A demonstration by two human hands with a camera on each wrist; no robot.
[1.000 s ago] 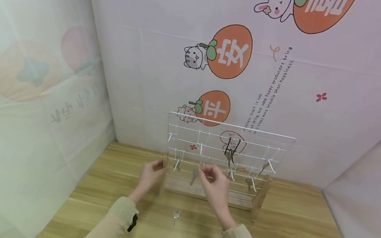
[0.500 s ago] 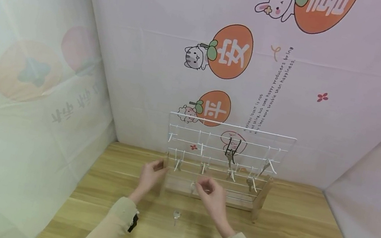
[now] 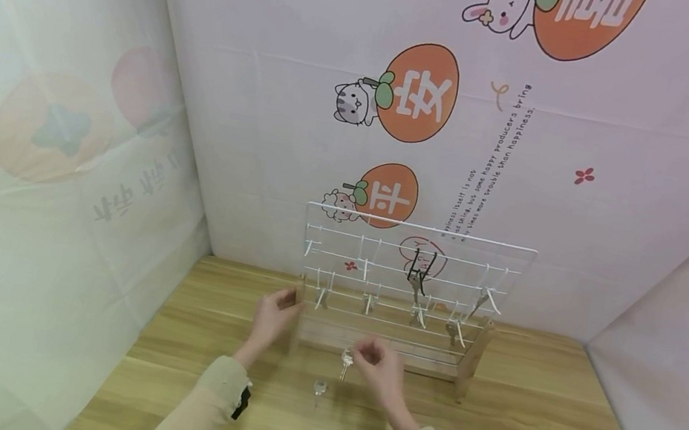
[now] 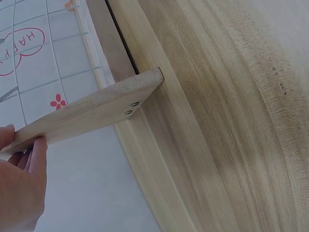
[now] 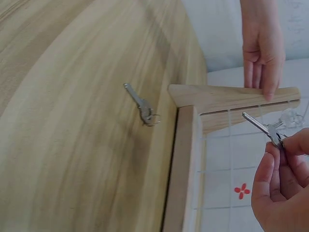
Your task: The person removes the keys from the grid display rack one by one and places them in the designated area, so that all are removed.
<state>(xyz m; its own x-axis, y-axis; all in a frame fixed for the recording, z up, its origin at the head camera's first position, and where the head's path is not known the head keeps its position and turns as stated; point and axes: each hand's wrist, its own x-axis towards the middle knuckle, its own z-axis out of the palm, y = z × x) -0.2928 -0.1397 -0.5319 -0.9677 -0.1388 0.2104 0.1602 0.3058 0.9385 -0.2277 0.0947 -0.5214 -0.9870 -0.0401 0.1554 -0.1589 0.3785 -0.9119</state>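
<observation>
My right hand [image 3: 383, 373] pinches a metal key [image 5: 264, 127] between thumb and fingers, in front of a white wire rack [image 3: 423, 229]. The key's blade points away from the fingertips. At the rack's left end, my left hand [image 3: 272, 318] grips the wooden side post [image 4: 84, 113], thumb and fingers on either side of it. A second key [image 5: 143, 107] with a small ring lies flat on the table below the rack. Further keys [image 3: 418, 317] hang from hooks along the lower row, and one hanging key [image 3: 416, 285] is on a black hook higher up.
The rack stands on a wooden base [image 5: 179, 169] with a right side post [image 3: 471, 363]. White hooks [image 3: 364, 269] stick out toward me. Behind it is a printed cloth wall [image 3: 259, 156]. Wood-grain tabletop [image 3: 541, 427] spreads in front and to both sides.
My right hand has come down and away from the lower hooks with the key, uncovering a hook in the lower row. My left hand has stayed at the side post.
</observation>
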